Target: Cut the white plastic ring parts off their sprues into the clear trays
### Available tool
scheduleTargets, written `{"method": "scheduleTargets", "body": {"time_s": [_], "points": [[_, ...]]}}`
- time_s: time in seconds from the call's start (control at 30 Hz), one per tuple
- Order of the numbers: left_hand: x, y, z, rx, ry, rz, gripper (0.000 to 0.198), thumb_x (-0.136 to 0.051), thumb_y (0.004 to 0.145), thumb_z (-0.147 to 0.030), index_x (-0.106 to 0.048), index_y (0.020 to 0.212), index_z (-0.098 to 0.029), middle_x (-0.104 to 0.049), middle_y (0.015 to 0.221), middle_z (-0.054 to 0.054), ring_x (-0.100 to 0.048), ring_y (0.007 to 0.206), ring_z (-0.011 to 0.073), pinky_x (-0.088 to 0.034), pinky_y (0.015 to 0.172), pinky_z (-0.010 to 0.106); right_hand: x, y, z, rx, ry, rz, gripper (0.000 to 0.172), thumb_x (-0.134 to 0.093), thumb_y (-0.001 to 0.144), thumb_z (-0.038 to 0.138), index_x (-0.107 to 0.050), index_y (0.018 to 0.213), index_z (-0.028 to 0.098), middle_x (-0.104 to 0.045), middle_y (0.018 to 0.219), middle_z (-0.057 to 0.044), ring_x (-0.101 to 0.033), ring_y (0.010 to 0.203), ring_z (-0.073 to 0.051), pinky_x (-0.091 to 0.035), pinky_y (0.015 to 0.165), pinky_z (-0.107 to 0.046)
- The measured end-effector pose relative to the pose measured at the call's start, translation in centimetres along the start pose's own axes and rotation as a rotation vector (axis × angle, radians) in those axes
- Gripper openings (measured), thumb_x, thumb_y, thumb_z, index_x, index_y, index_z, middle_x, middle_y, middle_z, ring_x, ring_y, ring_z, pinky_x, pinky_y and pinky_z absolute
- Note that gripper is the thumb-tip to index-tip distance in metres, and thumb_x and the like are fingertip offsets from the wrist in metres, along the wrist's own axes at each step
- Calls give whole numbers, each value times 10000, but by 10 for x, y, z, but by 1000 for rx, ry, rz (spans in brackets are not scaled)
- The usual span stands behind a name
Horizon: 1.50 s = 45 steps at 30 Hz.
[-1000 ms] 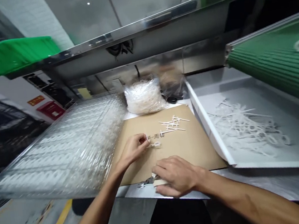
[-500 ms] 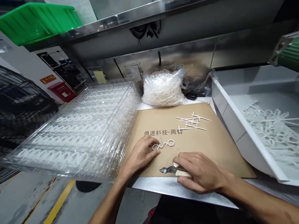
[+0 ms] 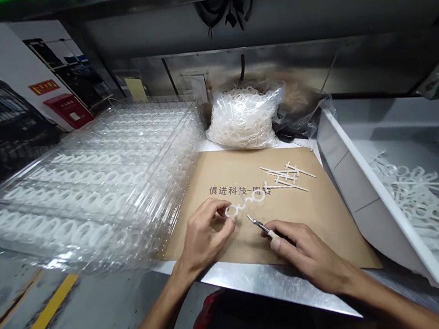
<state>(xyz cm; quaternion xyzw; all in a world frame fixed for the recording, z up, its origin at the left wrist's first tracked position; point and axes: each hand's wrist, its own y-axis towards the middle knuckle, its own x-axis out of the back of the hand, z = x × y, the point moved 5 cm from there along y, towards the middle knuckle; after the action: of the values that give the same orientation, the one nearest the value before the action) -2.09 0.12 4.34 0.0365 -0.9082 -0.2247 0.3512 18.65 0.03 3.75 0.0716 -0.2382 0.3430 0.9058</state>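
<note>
Between thumb and fingers, my left hand [image 3: 208, 229] pinches one end of a white plastic part with two rings [image 3: 258, 196] joined by a wavy middle. My right hand [image 3: 306, 252] is wrapped round pale-handled cutting pliers [image 3: 260, 226], their metal tip pointing up and left, just below the ringed part. Both hands are over a brown cardboard sheet [image 3: 212, 173] with printed characters. Several thin white plastic sprue sticks [image 3: 284, 178] lie in a loose pile on the sheet, beyond my right hand.
Stacked clear trays [image 3: 97, 173] with rows of white parts stand at the left. A clear bag of white rings [image 3: 244, 119] sits behind the cardboard. On the right, a white bin [image 3: 383, 209] holds loose ringed parts and sticks. The metal table edge [image 3: 256, 281] runs in front.
My left hand has lifted and tilted the ringed part off the cardboard. My right hand has turned the pliers so their tip points up toward it. The view has tipped downward.
</note>
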Motion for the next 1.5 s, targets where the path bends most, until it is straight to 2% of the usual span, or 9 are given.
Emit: {"method": "scheduleTargets", "body": {"time_s": [0.2, 0.4, 1.0, 1.5], "points": [[-10, -11, -11, -60, -46, -175, 168, -639, 871, -162, -630, 1038, -175, -638, 890, 34, -580, 761, 132, -512, 692, 270, 1, 2, 0, -83, 93, 66, 303, -408, 1053, 410, -577, 927, 193, -599, 831, 0, -526, 711, -137, -385, 611, -254], [-13, -16, -10, -102, -27, -217, 209, -655, 857, -163, -628, 1064, -172, -629, 882, 44, -587, 763, 144, -530, 673, 282, 2, 3, -1, -120, 37, 57, 309, -415, 1050, 415, -574, 899, 197, -554, 766, 12, -498, 686, -144, -382, 621, -274], [-14, -19, -13, -163, -59, -217, 266, -682, 836, -106, -625, 1092, -152, -622, 906, 54, -591, 798, 145, -539, 703, 290, -1, 4, 0, -107, 46, 60, 256, -421, 1054, 366, -573, 927, 202, -616, 839, 7, -538, 734, -145, -386, 659, -273], [-15, -21, -11, -178, -66, -218, 282, -684, 841, -112, -618, 1110, -159, -633, 933, 61, -606, 794, 141, -560, 703, 283, -2, 3, -2, -137, 41, 51, 320, -406, 1051, 415, -545, 855, 204, -550, 756, 20, -502, 688, -141, -377, 641, -276]]}}
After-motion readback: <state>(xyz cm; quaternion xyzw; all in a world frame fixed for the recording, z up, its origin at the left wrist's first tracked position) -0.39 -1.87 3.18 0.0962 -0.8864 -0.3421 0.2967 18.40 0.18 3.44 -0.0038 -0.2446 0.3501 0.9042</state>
